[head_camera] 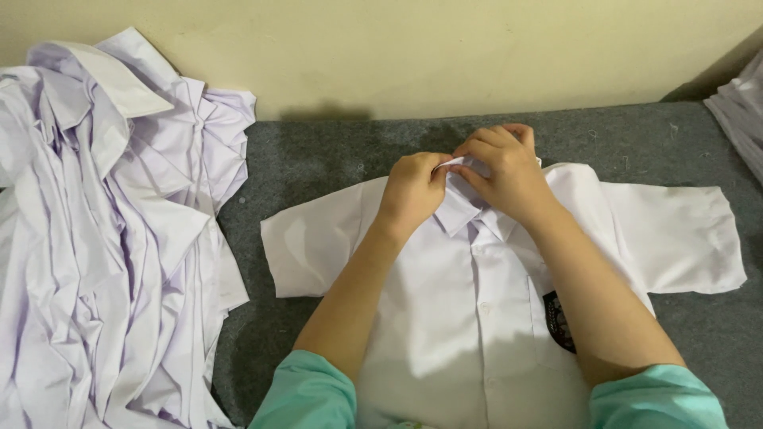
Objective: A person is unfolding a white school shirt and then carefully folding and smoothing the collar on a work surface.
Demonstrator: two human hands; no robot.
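Your left hand (413,189) and right hand (502,171) meet at the collar (462,205) of the white short-sleeved buttoned shirt (445,318), which lies front-up, sleeves spread, on the grey felt-covered table (318,167). Both hands pinch the collar's upper edge, fingers curled over the fabric; the right one's grip is partly hidden, so it seems closed on the cloth. A dark badge (559,321) shows beside your right forearm. A heap of crumpled white shirts (103,238) lies to your left.
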